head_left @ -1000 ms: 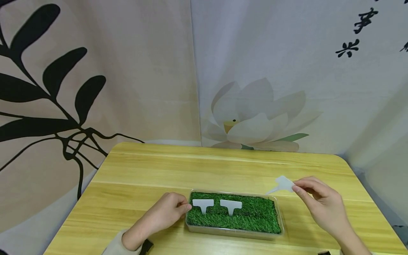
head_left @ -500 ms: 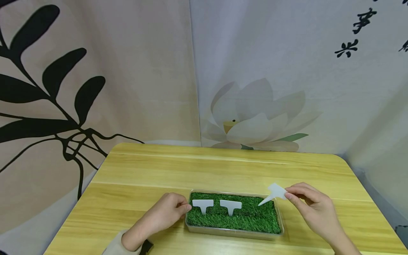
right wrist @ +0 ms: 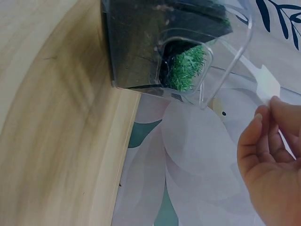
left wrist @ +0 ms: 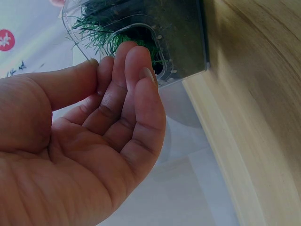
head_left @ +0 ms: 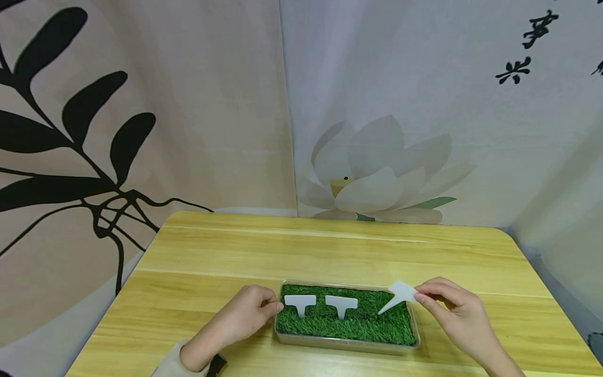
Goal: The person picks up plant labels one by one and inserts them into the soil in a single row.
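Observation:
A clear plastic box (head_left: 348, 345) filled with green artificial grass (head_left: 367, 330) stands near the front of the table. Two white T-shaped plant labels stand upright in it: one label (head_left: 300, 300) at the left, another label (head_left: 341, 302) near the middle. My left hand (head_left: 249, 314) holds the box's left rim between thumb and fingers; in the left wrist view the fingers (left wrist: 143, 94) curl at the rim. With thumb and fingertips my right hand (head_left: 459, 314) pinches a third plant label (head_left: 399, 294) by one end of its head. That label is tilted, its pointed stem down-left over the grass's right part.
The wooden table (head_left: 212, 251) has rounded far corners. Behind it hangs a pale cloth (head_left: 226, 104) printed with dark leaves and a lotus. A dark strap (head_left: 216, 364) shows at the left wrist.
My right hand has moved left and towards me, bringing its label from behind the box's right corner to over the grass. The left hand and the two standing labels have stayed put.

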A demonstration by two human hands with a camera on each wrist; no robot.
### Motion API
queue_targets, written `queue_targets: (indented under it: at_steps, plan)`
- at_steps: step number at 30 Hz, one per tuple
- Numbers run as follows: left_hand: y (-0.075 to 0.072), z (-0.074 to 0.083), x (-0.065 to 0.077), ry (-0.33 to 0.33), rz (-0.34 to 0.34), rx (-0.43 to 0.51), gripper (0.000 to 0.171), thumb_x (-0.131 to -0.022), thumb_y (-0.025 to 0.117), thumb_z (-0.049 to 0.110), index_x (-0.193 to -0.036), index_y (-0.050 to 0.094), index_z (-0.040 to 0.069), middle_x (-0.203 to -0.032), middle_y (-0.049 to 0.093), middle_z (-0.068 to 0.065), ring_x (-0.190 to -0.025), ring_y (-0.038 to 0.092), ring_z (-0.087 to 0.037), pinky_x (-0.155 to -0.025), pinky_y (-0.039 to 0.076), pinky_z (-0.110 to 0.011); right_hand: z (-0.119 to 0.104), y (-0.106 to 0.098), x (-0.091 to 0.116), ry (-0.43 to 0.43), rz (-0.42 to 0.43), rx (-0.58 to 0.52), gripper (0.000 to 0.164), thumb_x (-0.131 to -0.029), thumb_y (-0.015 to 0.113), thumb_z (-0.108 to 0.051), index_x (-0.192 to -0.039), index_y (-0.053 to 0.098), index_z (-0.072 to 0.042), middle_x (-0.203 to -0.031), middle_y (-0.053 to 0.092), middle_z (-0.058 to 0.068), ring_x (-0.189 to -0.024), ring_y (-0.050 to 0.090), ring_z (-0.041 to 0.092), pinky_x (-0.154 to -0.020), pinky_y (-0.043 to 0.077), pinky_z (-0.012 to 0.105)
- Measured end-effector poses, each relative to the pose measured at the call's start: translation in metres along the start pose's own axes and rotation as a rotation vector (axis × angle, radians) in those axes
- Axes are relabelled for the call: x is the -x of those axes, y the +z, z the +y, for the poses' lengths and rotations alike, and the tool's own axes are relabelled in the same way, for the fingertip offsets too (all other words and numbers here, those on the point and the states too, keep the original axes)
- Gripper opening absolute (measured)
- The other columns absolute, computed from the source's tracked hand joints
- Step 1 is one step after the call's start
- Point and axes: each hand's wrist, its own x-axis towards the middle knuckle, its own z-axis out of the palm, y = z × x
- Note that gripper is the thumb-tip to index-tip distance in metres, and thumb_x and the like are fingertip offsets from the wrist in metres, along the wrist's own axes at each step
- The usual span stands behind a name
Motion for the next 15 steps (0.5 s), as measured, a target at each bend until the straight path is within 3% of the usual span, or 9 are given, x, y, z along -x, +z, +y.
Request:
queue_targets:
  at_steps: [6,15]
  plan:
    - [-0.0001,-0.0008,0.0,0.003,-0.001,-0.001,0.031,-0.103,0.066,0.01,-0.072,0.065,0.011,-0.062,0.053,0.008,-0.053,0.04,-0.005,-0.05,0.035,-0.021,0.0012,0.0017,0.0022,0.004,-0.013,0.014,0.043,-0.078,0.076,0.026,-0.097,0.079,-0.013,-0.097,0.073,-0.003,-0.088,0.067,0.005,-0.078,0.054,0.015]
    - [-0.0002,-0.0007,-0.0004,0.003,-0.001,-0.004,0.031,-0.103,0.066,0.011,-0.073,0.065,0.007,-0.061,0.051,0.009,-0.053,0.039,-0.005,-0.05,0.034,-0.021,0.0059,0.0054,0.0046,-0.041,-0.049,0.027,0.049,-0.075,0.077,0.027,-0.098,0.078,-0.016,-0.099,0.073,-0.008,-0.086,0.066,0.003,-0.074,0.054,0.015]
